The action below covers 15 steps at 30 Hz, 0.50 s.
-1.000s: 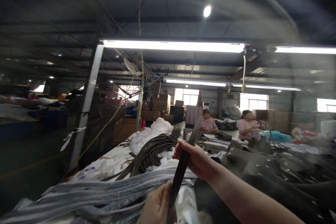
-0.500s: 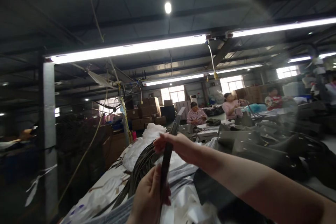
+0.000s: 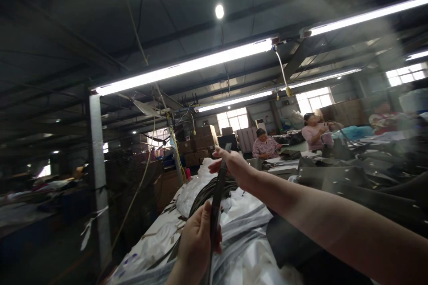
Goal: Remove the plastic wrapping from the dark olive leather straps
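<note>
Fluorescent tubes (image 3: 187, 67) light a dim workshop where white plastic sheeting (image 3: 247, 227) covers the worktable. Both hands hold one dark strap (image 3: 216, 196) upright above it — the left hand (image 3: 197, 242) clamped low, the right hand (image 3: 232, 164) pinching near its top. A coil of dark straps (image 3: 207, 191) lies behind.

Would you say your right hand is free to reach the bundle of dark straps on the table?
Probably not: the right hand and left hand both grip a dark strap, above the bundle.
</note>
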Each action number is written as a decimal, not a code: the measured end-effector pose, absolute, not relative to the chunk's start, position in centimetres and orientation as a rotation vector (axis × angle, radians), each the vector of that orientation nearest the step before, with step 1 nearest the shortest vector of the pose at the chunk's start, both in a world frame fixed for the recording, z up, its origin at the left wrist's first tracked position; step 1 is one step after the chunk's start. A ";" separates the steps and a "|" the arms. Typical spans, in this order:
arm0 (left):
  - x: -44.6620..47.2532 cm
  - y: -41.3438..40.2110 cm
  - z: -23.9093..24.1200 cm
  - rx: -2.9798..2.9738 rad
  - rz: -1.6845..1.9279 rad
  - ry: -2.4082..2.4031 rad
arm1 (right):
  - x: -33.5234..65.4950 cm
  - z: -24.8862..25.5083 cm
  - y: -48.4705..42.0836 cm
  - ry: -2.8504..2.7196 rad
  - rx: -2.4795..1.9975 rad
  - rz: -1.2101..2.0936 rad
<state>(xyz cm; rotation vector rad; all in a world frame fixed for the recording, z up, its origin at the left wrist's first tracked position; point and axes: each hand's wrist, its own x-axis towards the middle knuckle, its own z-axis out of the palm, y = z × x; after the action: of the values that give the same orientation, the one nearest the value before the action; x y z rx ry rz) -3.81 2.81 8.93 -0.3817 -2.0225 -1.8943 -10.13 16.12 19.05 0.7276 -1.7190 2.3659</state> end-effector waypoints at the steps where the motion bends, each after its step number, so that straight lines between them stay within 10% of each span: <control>1: -3.8 2.8 8.8 -0.385 -1.902 -2.020 | -10.6 19.8 16.4 -1.673 0.690 2.368; 15: -3.4 0.9 12.6 -0.467 -1.962 -1.892 | -7.4 19.4 14.4 -1.911 1.178 2.405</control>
<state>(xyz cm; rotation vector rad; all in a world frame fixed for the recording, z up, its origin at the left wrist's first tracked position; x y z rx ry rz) -3.38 0.92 12.58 -0.4670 -1.8915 -1.9619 -7.39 14.40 19.42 1.1776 -1.9110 2.4046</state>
